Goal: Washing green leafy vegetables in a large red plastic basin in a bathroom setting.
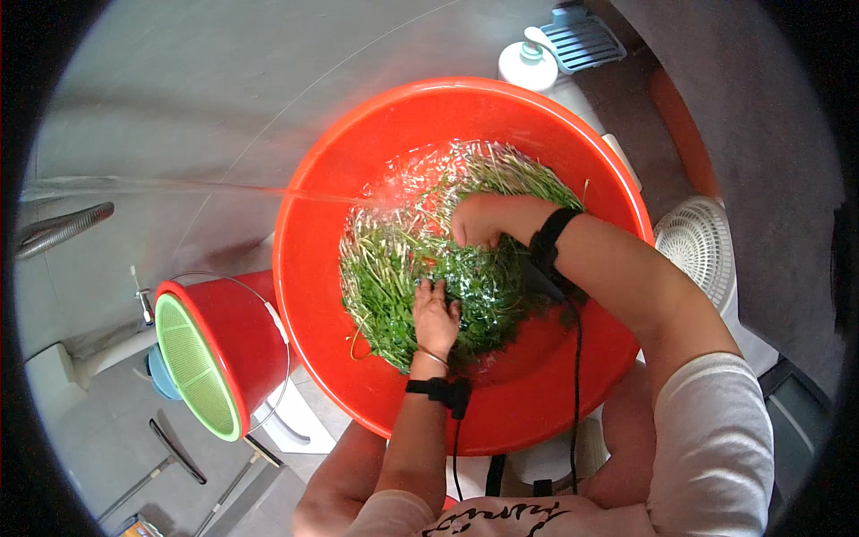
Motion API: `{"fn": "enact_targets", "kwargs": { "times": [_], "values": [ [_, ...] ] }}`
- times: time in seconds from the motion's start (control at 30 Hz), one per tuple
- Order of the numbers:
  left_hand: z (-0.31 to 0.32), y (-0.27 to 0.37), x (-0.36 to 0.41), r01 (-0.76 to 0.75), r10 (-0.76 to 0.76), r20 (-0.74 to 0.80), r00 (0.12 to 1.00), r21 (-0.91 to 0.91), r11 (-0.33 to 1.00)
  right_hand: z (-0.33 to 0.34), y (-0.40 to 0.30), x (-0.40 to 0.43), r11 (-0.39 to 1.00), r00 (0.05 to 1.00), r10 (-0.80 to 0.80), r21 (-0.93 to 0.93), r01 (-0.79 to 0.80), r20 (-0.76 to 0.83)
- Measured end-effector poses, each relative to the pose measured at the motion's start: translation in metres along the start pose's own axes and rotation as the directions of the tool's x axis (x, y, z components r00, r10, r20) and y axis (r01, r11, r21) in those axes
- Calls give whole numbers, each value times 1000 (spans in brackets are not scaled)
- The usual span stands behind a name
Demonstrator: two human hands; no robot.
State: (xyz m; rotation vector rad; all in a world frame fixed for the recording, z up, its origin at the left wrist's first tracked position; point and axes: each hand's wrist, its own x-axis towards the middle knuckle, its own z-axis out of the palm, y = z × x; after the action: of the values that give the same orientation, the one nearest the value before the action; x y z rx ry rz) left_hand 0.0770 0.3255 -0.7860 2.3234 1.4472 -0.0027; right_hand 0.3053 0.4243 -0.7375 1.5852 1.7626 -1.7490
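A large red plastic basin (463,429) in front of me holds water and leafy greens (396,302) with long pale stems. My left hand (436,322) lies palm down on the wet leaves, fingers extended and slightly spread. Farther in, my right hand (478,220) is bent down over the stems near the basin's middle. Its fingertips are hidden, so whether it grips any stems does not show. A stream of water (268,190) enters from the left and strikes the water beside the stems. Both wrists wear black straps with cables.
Left of the basin, a red bucket (251,335) holds a light green plastic basket (194,362). A metal hose (67,230) hangs at the wall. Floor squeegees (178,453) lie lower left. A white pump bottle (528,67), blue rack (584,43) and white strainer (694,248) flank the basin.
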Motion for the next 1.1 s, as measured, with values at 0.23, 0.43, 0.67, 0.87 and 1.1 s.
{"fn": "enact_targets", "kwargs": {
  "times": [0.23,0.43,0.67,0.87,1.1],
  "values": [
    [-20,28,9,-12,5,-19,1000,-369,930,-17,2,41,919,695,9,-269,-289,-719],
    [-33,27,6,-4,6,3,1000,-369,930,-1,34,60,857,555,-150,-388,-340,-818],
    [-80,23,28,-61,-96,-284,954,-497,866,-17,11,4,937,699,-230,41,348,-678],
    [-128,59,44,-162,-18,-532,846,-290,943,-17,-23,-41,822,772,-458,120,556,-441],
    [-126,55,31,186,-313,-3,950,-799,572,-10,-24,-69,806,770,-487,128,579,-413]
  ]
}}
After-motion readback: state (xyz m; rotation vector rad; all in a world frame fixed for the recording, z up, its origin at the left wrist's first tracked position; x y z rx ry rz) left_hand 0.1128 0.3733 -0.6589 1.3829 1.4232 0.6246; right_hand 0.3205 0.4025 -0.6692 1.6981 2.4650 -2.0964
